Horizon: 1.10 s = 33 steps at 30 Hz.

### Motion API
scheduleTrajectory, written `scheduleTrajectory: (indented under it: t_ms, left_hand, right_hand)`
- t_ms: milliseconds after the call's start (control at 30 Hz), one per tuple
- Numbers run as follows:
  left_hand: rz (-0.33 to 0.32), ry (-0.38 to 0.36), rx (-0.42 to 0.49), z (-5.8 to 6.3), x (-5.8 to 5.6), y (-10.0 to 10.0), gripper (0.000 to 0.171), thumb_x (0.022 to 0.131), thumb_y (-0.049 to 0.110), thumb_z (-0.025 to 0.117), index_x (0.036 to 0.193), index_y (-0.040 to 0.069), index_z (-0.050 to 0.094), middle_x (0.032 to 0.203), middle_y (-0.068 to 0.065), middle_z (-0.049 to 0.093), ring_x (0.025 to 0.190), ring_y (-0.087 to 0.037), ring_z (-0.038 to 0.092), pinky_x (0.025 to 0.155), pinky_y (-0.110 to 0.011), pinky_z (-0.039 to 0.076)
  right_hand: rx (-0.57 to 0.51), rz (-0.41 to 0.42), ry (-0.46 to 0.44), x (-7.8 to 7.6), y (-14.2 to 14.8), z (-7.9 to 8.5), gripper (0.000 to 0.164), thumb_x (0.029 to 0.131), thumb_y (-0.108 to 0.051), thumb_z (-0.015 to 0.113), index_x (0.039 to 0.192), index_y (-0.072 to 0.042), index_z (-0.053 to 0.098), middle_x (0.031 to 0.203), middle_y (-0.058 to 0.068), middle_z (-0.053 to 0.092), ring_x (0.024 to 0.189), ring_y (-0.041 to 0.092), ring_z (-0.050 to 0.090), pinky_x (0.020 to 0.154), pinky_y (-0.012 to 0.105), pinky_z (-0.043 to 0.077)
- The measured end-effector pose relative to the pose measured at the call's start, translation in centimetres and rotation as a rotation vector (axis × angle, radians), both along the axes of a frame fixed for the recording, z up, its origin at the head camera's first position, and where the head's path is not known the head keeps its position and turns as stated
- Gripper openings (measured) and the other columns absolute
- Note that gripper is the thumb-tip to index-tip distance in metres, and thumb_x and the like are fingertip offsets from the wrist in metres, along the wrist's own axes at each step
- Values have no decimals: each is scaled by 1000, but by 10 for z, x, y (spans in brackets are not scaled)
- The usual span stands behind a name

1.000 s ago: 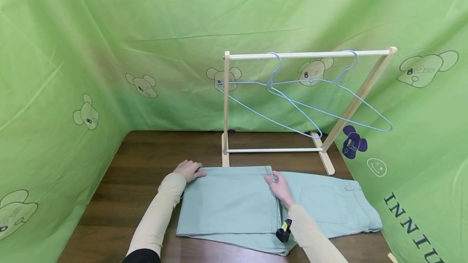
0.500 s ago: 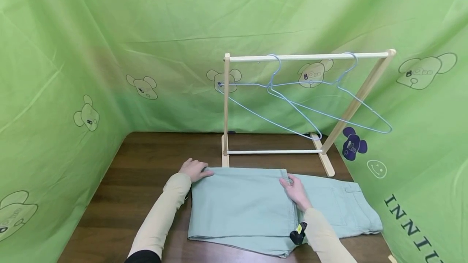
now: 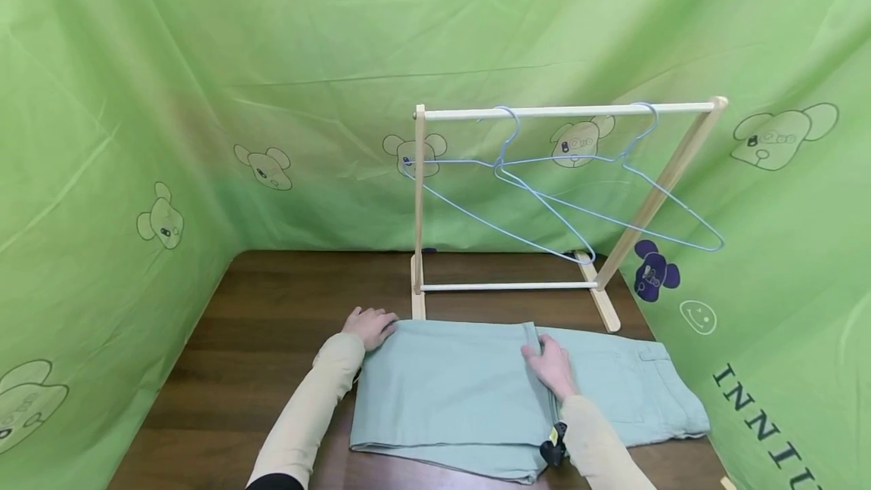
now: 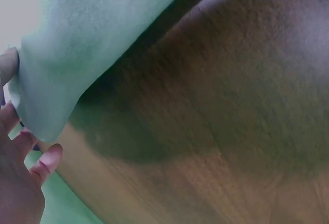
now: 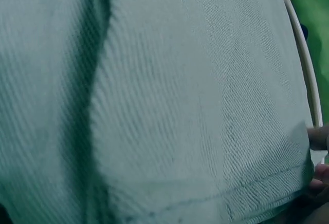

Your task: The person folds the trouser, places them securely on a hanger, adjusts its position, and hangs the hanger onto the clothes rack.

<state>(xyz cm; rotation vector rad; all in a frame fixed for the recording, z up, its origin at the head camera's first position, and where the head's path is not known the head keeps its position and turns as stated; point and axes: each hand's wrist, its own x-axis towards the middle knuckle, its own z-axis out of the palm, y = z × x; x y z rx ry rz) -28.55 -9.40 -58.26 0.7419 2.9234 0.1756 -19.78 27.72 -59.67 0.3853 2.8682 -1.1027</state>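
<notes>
A pair of light blue-green trousers (image 3: 463, 384) lies on the wooden table, legs folded over toward the waist, which points right. At the far left corner of the fold, my left hand (image 3: 370, 326) holds the cloth. In the left wrist view, the fingers (image 4: 47, 163) of that hand sit around the lifted fold (image 4: 61, 75). My right hand (image 3: 553, 366) pinches the far corner of the leg hem on top of the trousers. The right wrist view shows the stitched hem (image 5: 205, 198) and fingertips (image 5: 320, 137) at its edge, partly cut off.
Behind the trousers stands a wooden rack (image 3: 418, 210) with white bars. Two blue wire hangers (image 3: 506, 165) hang from its top bar (image 3: 571, 112). A green printed curtain (image 3: 306, 172) encloses the back and sides. Bare brown table (image 3: 258, 346) shows at left.
Both hands have shifted right, carrying the folded leg part toward the waist. The hem lies further right than a second ago. The camera view has tilted slightly.
</notes>
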Motion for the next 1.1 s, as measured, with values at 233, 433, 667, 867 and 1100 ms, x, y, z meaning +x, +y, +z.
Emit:
scheduleTrajectory:
  t_ms: [233,433,667,867,1100]
  left_hand:
    - [30,14,37,-9,1,0,23,102,34,56,119,24,69,112,-3,72,107,-26,68,101,-55,46]
    - [48,70,77,-14,-1,1,17,99,33,61,108,24,73,106,0,77,102,-22,71,97,-53,48]
    - [99,118,91,-9,-3,2,18,97,38,63,101,23,74,99,3,78,95,-19,72,96,-51,48]
    - [114,110,81,-8,1,2,24,99,38,61,106,20,74,104,-1,78,101,-23,72,103,-55,45]
    - [142,-26,236,-8,5,-11,24,98,31,64,115,14,69,111,-8,76,106,-29,70,101,-52,44]
  right_hand:
    - [-10,25,-32,2,2,-2,46,100,-17,52,131,17,48,130,41,55,126,56,51,104,62,44]
    - [-119,16,31,5,6,-8,34,101,-12,53,125,12,53,117,34,63,111,46,60,96,51,49]
    - [-299,-29,39,6,11,-10,28,103,-7,51,123,12,53,99,30,69,76,14,63,68,27,48]
    - [-106,9,40,9,11,-5,41,102,-17,55,128,14,53,117,36,64,104,45,66,88,50,54]
    - [53,97,-22,26,12,6,55,96,-29,65,128,14,50,124,39,59,115,53,58,95,60,48]
